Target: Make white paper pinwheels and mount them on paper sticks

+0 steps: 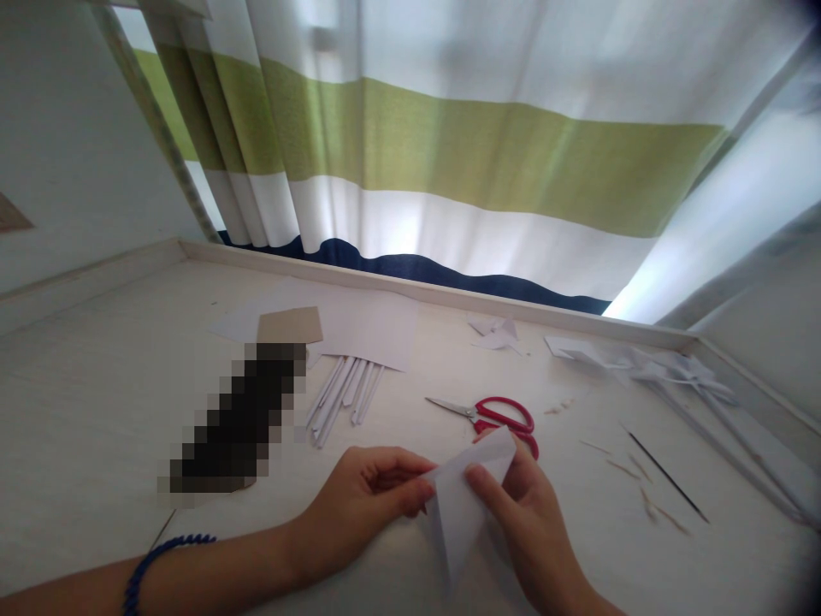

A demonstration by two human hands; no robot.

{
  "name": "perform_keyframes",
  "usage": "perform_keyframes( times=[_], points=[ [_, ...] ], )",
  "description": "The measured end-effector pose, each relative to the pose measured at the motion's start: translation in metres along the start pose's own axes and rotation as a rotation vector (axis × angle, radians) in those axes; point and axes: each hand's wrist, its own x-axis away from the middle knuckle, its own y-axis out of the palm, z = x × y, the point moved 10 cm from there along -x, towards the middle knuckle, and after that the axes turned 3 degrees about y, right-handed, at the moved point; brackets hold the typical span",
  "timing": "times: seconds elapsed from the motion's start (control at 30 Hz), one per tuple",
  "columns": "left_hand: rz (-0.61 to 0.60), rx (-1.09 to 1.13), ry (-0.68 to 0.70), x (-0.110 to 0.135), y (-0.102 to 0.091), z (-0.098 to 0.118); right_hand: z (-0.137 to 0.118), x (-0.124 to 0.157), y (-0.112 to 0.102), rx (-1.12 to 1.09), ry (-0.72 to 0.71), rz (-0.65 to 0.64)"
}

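Both hands grip one piece of crisp, matte white paper (458, 518), folded to a tapering shape with a sharp lower point, at the near side of the white desk (96, 385). The left hand (369, 492) pinches its left edge between thumb and fingers; a twisted blue band (133, 586) circles that forearm. The right hand (532, 509) clasps the other side, thumb flat on the face and fingers behind.

Just beyond the right hand lie scissors (473, 413) with slim metal blades and looped red handles. Farther left, slender white paper sticks (352, 385) fan out beside smooth flat sheets (369, 321) and a stiff tan card (290, 325). Near them is a dark, elongated thing, too pixelated to identify. To the right rest a thin black rod (667, 475), some pale slivers (622, 468), possibly wood, and creased paper pieces (581, 355). A softly pleated, striped cloth curtain (436, 145) hangs behind.
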Motion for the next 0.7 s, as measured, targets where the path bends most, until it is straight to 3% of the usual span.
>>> perform_keyframes(
  times=[0.27,0.7],
  points=[
    [-0.034,0.216,-0.048,0.001,0.008,-0.003,-0.004,0.003,-0.004,0.068,-0.025,0.036],
    [0.062,0.099,-0.046,-0.001,-0.003,-0.001,-0.002,0.008,-0.003,-0.044,-0.044,0.082]
  ],
)
